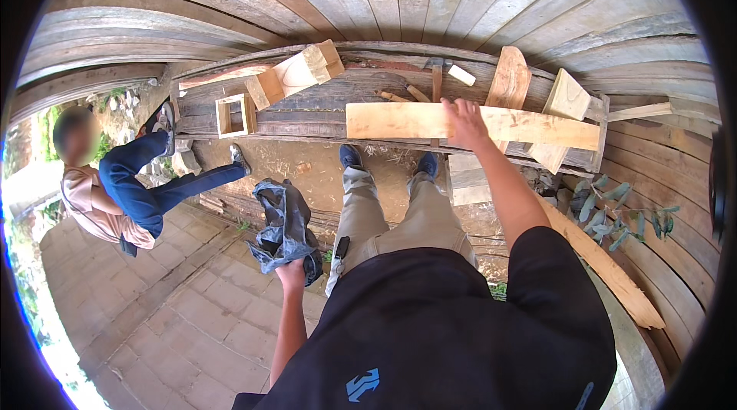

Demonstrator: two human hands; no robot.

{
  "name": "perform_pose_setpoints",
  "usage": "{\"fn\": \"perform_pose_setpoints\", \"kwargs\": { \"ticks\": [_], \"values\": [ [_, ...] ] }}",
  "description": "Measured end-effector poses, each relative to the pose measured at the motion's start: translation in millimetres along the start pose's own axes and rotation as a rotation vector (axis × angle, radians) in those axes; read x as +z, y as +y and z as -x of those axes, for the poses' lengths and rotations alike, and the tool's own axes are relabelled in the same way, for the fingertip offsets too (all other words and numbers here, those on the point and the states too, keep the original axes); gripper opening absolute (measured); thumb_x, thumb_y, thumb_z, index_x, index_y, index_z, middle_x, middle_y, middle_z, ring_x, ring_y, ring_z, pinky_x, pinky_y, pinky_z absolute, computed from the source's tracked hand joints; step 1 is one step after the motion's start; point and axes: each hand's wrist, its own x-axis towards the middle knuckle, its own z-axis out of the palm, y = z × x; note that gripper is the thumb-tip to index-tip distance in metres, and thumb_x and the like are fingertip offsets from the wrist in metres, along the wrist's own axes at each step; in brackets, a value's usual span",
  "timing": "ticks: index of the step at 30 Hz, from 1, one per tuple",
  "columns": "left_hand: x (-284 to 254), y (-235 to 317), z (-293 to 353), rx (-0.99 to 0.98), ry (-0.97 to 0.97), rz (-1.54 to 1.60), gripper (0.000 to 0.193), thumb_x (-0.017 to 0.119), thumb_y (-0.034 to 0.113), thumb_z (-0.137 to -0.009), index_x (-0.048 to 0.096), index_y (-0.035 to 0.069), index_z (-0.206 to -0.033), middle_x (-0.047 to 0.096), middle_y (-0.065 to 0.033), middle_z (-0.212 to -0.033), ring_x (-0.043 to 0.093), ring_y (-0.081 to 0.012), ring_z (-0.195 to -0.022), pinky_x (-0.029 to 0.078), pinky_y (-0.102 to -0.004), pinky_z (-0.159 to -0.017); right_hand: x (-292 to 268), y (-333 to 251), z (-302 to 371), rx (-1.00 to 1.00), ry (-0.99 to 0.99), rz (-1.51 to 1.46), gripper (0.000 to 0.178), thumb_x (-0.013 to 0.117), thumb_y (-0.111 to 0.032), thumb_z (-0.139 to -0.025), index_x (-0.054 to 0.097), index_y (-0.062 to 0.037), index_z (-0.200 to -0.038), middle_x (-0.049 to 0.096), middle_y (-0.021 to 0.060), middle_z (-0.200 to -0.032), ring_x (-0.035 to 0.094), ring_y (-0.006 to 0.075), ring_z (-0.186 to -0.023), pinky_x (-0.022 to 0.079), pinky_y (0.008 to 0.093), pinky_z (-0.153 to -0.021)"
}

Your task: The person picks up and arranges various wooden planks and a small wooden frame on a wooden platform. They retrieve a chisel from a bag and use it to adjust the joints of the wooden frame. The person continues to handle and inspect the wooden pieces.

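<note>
A crumpled black plastic bag (282, 218) hangs from my left hand (291, 275), whose fingers are closed on its lower end, left of my legs. My right hand (465, 123) grips a long pale wooden board (391, 120) near its middle, with the fingers bent over the far edge. The board lies across the front of a dark, worn wooden bench (307, 114). Just beyond my right hand, a hammer (437, 76) lies with its handle running under the board. A small white block (461, 74) rests beside the hammer.
A square wooden frame (235, 116) and a joined wood piece (295, 77) sit on the bench's left. Wood offcuts (510, 80) lie at its right. Short wooden handles (417, 93) lie mid-bench. Another person (134, 183) sits at left. A leafy branch (614, 206) is at right.
</note>
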Motion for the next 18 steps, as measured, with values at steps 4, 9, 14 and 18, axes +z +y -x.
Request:
{"fn": "perform_pose_setpoints", "kwargs": {
  "ticks": [4, 9, 14, 18],
  "values": [
    [-7, -5, 5, 0.013, 0.030, -0.047, 0.049, 0.072, 0.009, -0.074, 0.054, -0.003, -0.119, 0.059, -0.0089, -0.114, 0.056, -0.0204, -0.102, 0.042, -0.0349, -0.093, 26, -22, -1, 0.012, 0.082, -0.004, 0.103, 0.081, -0.019, -0.059, 0.027, -0.0154, -0.146, 0.044, 0.0132, -0.126, 0.042, 0.0321, -0.123, 0.028, 0.0522, -0.110],
    [-9, 7, 19, -0.029, 0.048, -0.045, 0.048, 0.072, 0.008, -0.074, 0.054, -0.003, -0.117, 0.060, -0.0094, -0.113, 0.056, -0.0205, -0.102, 0.043, -0.0348, -0.093, 37, -12, -4, 0.033, 0.013, -0.001, 0.106, 0.081, -0.021, -0.063, 0.019, -0.0172, -0.149, 0.034, 0.0147, -0.141, 0.032, 0.0329, -0.134, 0.025, 0.0536, -0.111],
    [-16, -6, 26, -0.031, 0.051, -0.063, 0.049, 0.072, 0.007, -0.075, 0.053, -0.003, -0.119, 0.059, -0.0095, -0.114, 0.056, -0.0202, -0.102, 0.042, -0.0347, -0.094, 20, 4, 8, 0.145, -0.104, 0.070, 0.113, 0.082, -0.023, -0.063, 0.011, -0.0250, -0.151, 0.026, 0.0175, -0.148, 0.024, 0.0349, -0.139, 0.019, 0.0552, -0.114],
    [-14, -4, 25, -0.041, 0.046, -0.048, 0.051, 0.073, 0.009, -0.075, 0.052, -0.003, -0.120, 0.058, -0.0091, -0.115, 0.055, -0.0195, -0.103, 0.041, -0.0340, -0.094, 9, 41, 25, 0.275, -0.093, 0.060, 0.113, 0.083, -0.024, -0.061, 0.013, -0.0232, -0.150, 0.028, 0.0175, -0.147, 0.023, 0.0341, -0.139, 0.018, 0.0535, -0.115]
  ]
}}
